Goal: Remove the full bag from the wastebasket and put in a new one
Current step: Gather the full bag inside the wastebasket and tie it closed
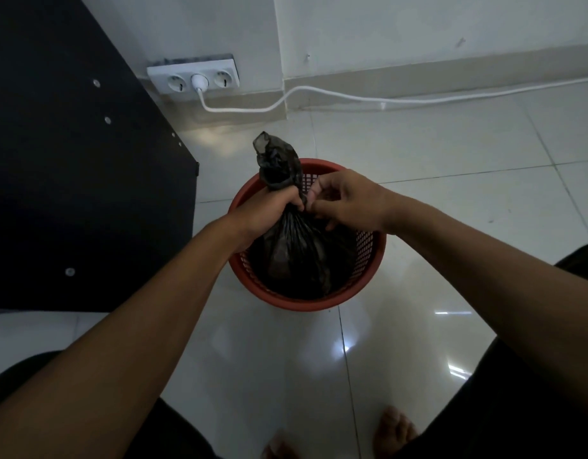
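White floor tiles fill most of my view, glossy, with bare toes at the bottom edge and dark-clad knees at the lower corners.

From there both forearms reach up toward centre frame, converging over the basket, a red mesh one standing on the tiles. Inside it sits the bag, black, its body still down in the basket, its gathered neck rising toward the upper left of the rim. That long axis runs from the bag's bulk at centre up to the loose tail at upper centre.

My left hand is wrapped in a fist around the neck, the tail sticking out above it. My right hand sits just beside it to the right, fingers curled and pinching at the plastic below the fist; I can't tell how much it holds. The two hands touch or nearly touch at the neck.

I judge the lift must go straight up along that neck, and the left hand has the firmer hold for it.

Beyond, a dark cabinet fills the left, and a socket strip with a white cable lies along the wall at top.
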Action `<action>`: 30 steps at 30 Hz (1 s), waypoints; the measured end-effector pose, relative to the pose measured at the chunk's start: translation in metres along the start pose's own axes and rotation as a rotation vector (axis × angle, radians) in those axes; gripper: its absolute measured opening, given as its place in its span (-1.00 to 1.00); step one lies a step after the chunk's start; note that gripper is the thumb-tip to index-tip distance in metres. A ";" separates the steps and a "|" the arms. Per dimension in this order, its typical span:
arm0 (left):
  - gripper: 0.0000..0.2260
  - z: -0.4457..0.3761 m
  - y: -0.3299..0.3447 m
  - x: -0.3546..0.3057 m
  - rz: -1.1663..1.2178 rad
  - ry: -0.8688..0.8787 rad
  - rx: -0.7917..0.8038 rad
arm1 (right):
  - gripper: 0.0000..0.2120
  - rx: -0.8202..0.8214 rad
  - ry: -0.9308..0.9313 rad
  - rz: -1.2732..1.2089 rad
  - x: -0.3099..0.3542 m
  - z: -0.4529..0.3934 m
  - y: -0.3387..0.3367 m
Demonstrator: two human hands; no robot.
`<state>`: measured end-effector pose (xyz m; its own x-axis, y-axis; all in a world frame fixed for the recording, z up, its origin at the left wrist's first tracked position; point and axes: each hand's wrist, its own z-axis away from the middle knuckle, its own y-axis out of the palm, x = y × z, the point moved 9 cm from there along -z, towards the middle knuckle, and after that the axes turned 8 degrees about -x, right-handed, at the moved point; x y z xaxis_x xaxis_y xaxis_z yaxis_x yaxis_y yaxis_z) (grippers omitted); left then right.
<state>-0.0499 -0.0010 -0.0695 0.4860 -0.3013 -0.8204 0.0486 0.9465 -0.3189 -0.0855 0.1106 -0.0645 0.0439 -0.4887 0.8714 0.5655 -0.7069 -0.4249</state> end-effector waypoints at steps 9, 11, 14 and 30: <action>-0.67 -0.007 -0.011 0.014 0.024 -0.023 -0.042 | -0.84 -0.156 -0.071 -0.089 -0.003 -0.002 -0.002; -0.71 -0.006 -0.008 0.012 -0.018 0.007 -0.011 | -0.83 -0.163 -0.113 -0.056 0.000 -0.002 -0.003; -0.82 -0.004 -0.007 0.006 -0.108 0.072 -0.016 | -0.87 -0.169 -0.136 -0.045 0.001 0.000 -0.006; -0.65 0.000 -0.011 0.007 -0.094 0.148 -0.025 | -0.78 -0.235 -0.443 0.406 0.012 0.008 0.014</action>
<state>-0.0475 -0.0131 -0.0720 0.3465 -0.4039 -0.8466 0.0647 0.9107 -0.4080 -0.0711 0.0990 -0.0583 0.5806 -0.5188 0.6275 0.2390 -0.6281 -0.7405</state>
